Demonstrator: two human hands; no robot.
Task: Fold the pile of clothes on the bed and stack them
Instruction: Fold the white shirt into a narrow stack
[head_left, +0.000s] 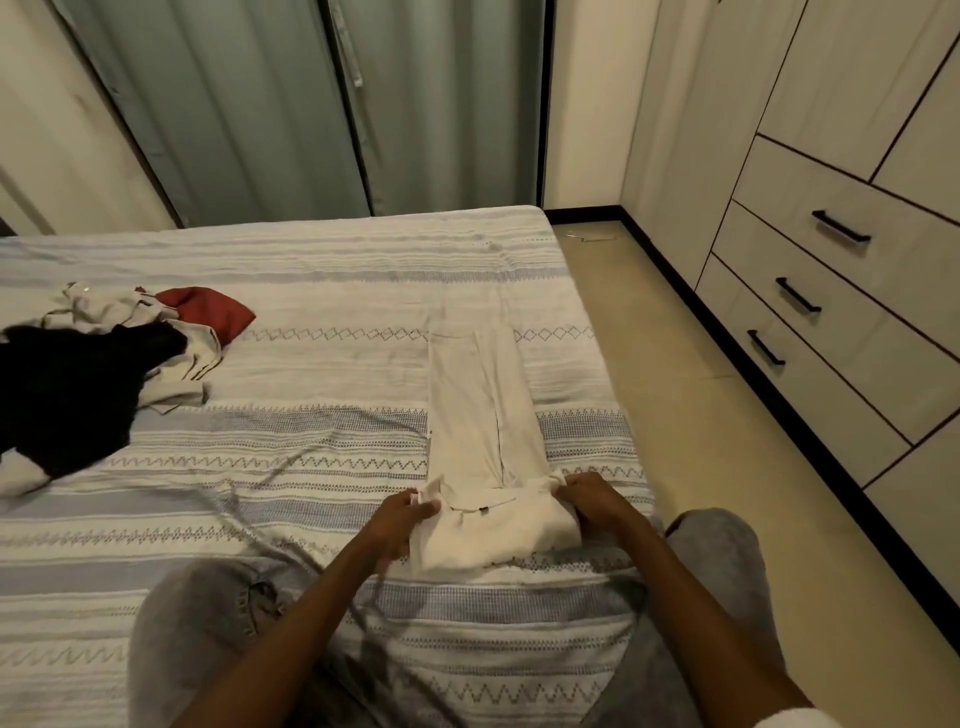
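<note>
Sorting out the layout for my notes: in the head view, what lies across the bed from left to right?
Black garment → red cloth → long white garment gripped by both hands → floor → drawers.

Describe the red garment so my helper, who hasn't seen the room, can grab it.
Start at the striped bed and find the unfolded pile on its left side. The red garment sits at the pile's far right edge, the only red piece beside black and cream clothes.

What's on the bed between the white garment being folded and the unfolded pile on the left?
Head view: only bare patterned bedspread lies between the white garment and the pile; no clothing sits in that stretch.
</note>
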